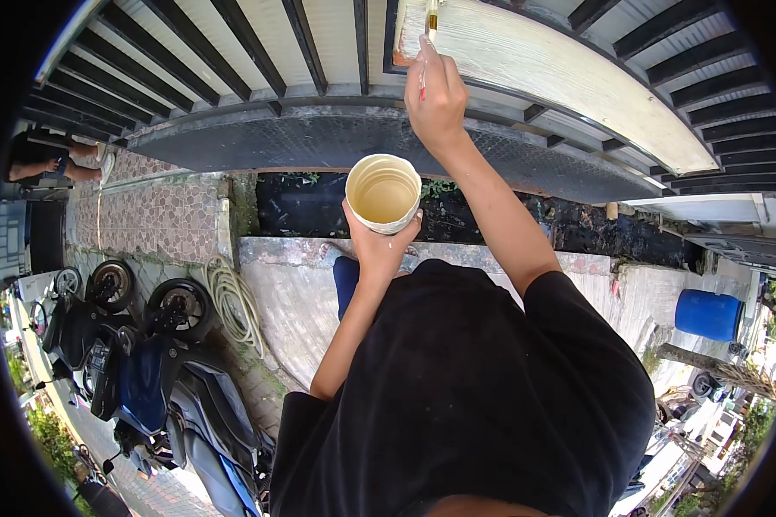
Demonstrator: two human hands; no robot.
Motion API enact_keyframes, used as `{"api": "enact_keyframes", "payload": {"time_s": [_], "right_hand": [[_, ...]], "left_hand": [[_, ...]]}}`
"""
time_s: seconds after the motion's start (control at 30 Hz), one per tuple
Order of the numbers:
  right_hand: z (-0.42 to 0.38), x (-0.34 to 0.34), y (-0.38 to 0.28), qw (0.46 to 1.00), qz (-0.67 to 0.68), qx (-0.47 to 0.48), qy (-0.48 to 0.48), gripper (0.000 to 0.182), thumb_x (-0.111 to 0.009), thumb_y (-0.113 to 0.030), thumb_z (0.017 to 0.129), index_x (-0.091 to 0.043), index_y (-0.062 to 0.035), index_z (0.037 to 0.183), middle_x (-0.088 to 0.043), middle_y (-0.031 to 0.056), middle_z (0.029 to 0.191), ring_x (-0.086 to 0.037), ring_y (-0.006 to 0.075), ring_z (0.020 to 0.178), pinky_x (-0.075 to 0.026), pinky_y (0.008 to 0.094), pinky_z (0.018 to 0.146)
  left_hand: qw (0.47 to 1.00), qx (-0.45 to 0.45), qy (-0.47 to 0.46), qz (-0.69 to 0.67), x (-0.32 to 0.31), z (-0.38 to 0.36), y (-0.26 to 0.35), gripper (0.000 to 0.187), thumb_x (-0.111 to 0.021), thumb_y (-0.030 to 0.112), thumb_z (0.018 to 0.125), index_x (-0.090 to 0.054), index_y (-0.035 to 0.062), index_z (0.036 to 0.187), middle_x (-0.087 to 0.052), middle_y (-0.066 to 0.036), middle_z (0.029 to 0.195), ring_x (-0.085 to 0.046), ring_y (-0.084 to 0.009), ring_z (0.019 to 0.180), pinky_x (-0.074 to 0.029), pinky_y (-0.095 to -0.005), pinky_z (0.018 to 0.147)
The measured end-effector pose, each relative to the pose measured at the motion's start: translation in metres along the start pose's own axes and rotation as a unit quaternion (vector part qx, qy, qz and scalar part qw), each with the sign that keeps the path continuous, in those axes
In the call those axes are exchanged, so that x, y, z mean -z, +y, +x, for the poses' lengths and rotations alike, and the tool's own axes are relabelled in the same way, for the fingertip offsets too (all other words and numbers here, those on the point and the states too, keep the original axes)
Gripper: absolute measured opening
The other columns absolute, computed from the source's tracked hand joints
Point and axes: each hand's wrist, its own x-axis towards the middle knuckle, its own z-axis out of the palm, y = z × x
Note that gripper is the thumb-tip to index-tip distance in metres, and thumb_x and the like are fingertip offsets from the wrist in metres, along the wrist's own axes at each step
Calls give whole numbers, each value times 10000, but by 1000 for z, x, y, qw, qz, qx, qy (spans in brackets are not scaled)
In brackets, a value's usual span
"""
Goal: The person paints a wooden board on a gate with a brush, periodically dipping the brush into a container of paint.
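Observation:
My left hand (pixel 379 246) is wrapped round the lower part of a cream-coloured cup (pixel 384 194), held upright with pale yellowish liquid inside. Higher up, my right hand (pixel 438 95) is closed on a paintbrush (pixel 431 24) with a pale handle and a red mark near its end. The brush is at the left end of a long whitish panel (pixel 560 73) set in a dark metal frame. The brush's tip is cut off by the top edge of the view.
Black metal bars (pixel 302 47) flank the panel. A dark ditch (pixel 310 207) runs below the fence. Motorbikes (pixel 159 379) and a coiled hose (pixel 233 306) are at left, a blue barrel (pixel 708 315) at right. Another person's legs (pixel 82 164) show at far left.

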Motion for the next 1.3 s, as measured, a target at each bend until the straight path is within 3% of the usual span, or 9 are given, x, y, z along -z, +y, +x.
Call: {"api": "enact_keyframes", "payload": {"time_s": [0.3, 0.37, 0.5, 0.83, 0.93, 1.0, 1.13, 1.2, 1.3], "right_hand": [[10, 11, -6, 989, 96, -102, -38, 284, -653, 19, 1033, -705, 79, 1306, -724, 156, 854, -772, 240, 749, -595, 339, 620], [23, 19, -10, 925, 242, -292, -28, 285, -591, -48, 1100, -689, 92, 1328, -748, 153, 897, -804, 247, 821, -653, 340, 701], [48, 38, -14, 831, 355, -425, 53, 327, -570, -98, 1120, -664, 143, 1321, -750, 207, 902, -809, 307, 829, -695, 399, 804], [68, 40, 0, 817, 394, -419, 43, 313, -614, -86, 1094, -658, 186, 1242, -760, 285, 989, -815, 325, 875, -698, 375, 806], [78, 48, 7, 840, 378, -389, 7, 298, -669, -119, 1083, -694, 161, 1184, -785, 255, 961, -823, 299, 879, -692, 352, 813], [88, 53, 10, 902, 267, -329, -88, 281, -710, -136, 1070, -724, 133, 1148, -811, 209, 927, -828, 256, 888, -679, 312, 812], [101, 39, 18, 862, 351, -357, -77, 243, -705, -114, 1057, -761, 122, 1066, -822, 179, 971, -796, 175, 832, -625, 304, 740], [108, 40, 21, 916, 235, -306, -107, 233, -733, -116, 1049, -766, 115, 1038, -821, 177, 926, -795, 178, 801, -624, 305, 715], [110, 41, 20, 937, 200, -271, -94, 235, -733, -118, 1049, -769, 110, 1001, -819, 166, 896, -797, 176, 809, -622, 300, 714]], "left_hand": [[1000, 0, 0, 3, 3, 1, -3, 802, -960, 130, 755, -459, 12, 1371, -650, -154, 1278, -657, -251, 1191, -513, -406, 1050], [1000, -4, 7, 6, 2, 1, -2, 798, -960, 135, 755, -461, 13, 1365, -654, -154, 1269, -662, -253, 1184, -516, -405, 1045], [1000, -8, 12, 6, 0, 0, 0, 799, -960, 138, 753, -461, 13, 1363, -653, -156, 1272, -663, -255, 1184, -517, -406, 1042], [1000, -18, 8, 7, -5, -3, 4, 803, -956, 127, 756, -455, 8, 1371, -665, -158, 1267, -676, -256, 1179, -520, -399, 1046], [1000, -21, 8, 3, -6, -4, 4, 813, -954, 124, 758, -449, 5, 1384, -666, -159, 1273, -677, -255, 1184, -519, -398, 1050], [1000, -23, 8, 0, -7, -4, 3, 821, -953, 124, 759, -445, 4, 1392, -666, -159, 1276, -676, -255, 1187, -519, -398, 1052], [1000, -26, 12, -2, -8, -3, 1, 849, -954, 122, 755, -434, 2, 1415, -663, -164, 1292, -676, -259, 1197, -516, -403, 1062], [1000, -20, 11, -8, -9, -2, 2, 856, -954, 121, 753, -431, 2, 1420, -663, -167, 1300, -675, -262, 1204, -516, -406, 1065], [1000, -17, 19, -4, -9, -4, 4, 864, -952, 116, 750, -427, 2, 1427, -661, -174, 1317, -674, -267, 1224, -516, -412, 1070]]}}
